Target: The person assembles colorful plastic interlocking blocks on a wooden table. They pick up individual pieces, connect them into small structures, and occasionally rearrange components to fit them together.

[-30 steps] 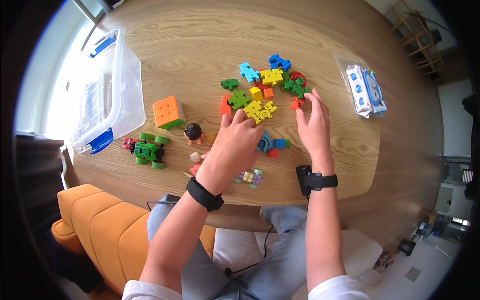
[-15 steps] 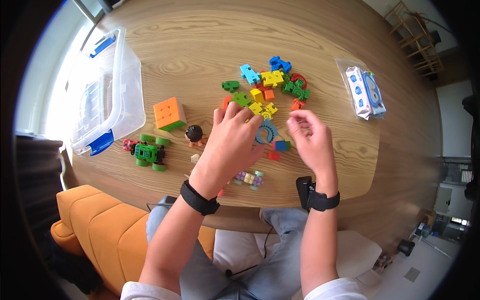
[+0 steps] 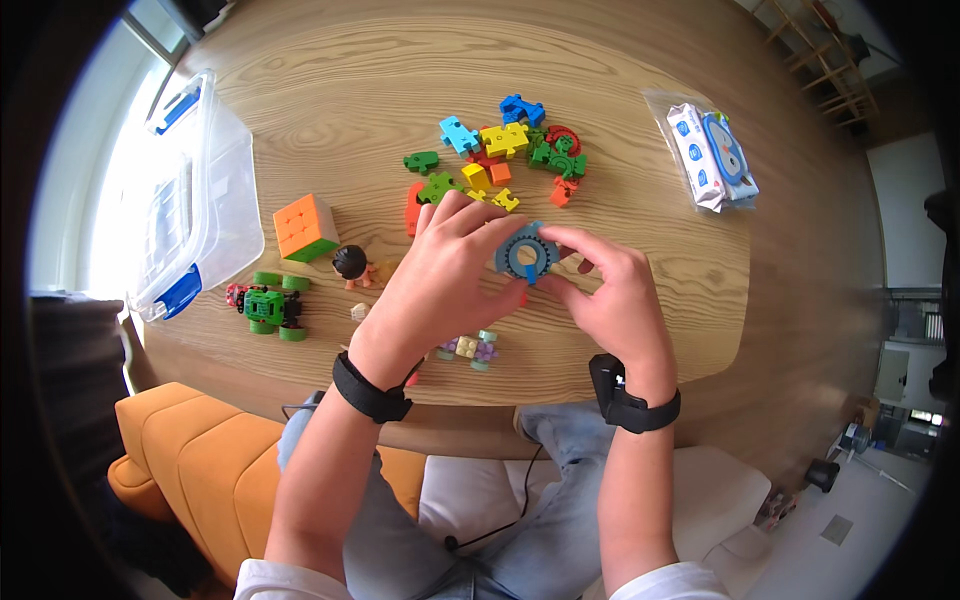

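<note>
Between my two hands is a blue-grey toothed toy ring, with a small blue piece at its near edge. My left hand grips the ring's left side with thumb and fingers. On the opposite side, the fingers and thumb of my right hand close around its rim. Just beyond the hands lie a yellow puzzle-shaped piece, a light blue one, a dark blue one and several green and red pieces. My left hand partly covers a red-orange piece.
A clear plastic box with blue latches stands at the left. Near it are an orange-and-green puzzle cube, a green toy truck and a small doll. A purple-and-yellow toy car lies close to me; a wipes pack sits far right.
My right hand has moved left to the ring, and both hands now hold it. Before, the ring lay between the hands, which were apart. The whole view has shifted slightly.
</note>
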